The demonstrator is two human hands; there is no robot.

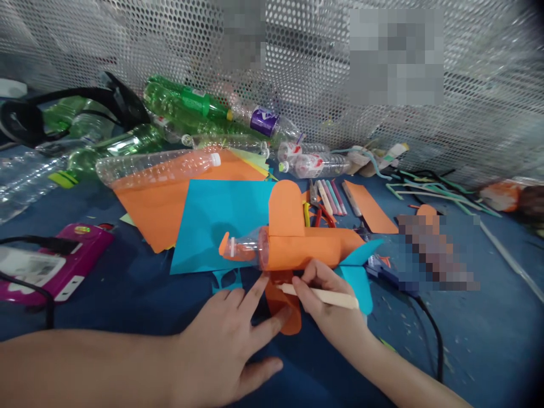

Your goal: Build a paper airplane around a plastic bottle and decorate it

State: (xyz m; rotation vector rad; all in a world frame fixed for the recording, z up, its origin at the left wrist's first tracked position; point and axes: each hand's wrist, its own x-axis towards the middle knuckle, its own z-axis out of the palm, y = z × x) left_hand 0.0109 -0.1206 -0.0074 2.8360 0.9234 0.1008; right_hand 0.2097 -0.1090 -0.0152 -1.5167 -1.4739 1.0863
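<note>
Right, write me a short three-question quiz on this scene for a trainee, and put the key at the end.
1. Where is the cream pen?
A) In the left hand
B) In the right hand
C) In neither hand

2. True or false: the blue sheet overlaps the orange sheets.

3. Fill in: the clear bottle lying partly on the orange sheets has a ____ cap.

Key: 1 B; 2 true; 3 white.

bare forearms (123, 362), bare hands (221, 343), slender fingers (255, 296)

Matt orange paper wing (287, 209) — glossy, clear plastic bottle neck (250, 248).
</note>
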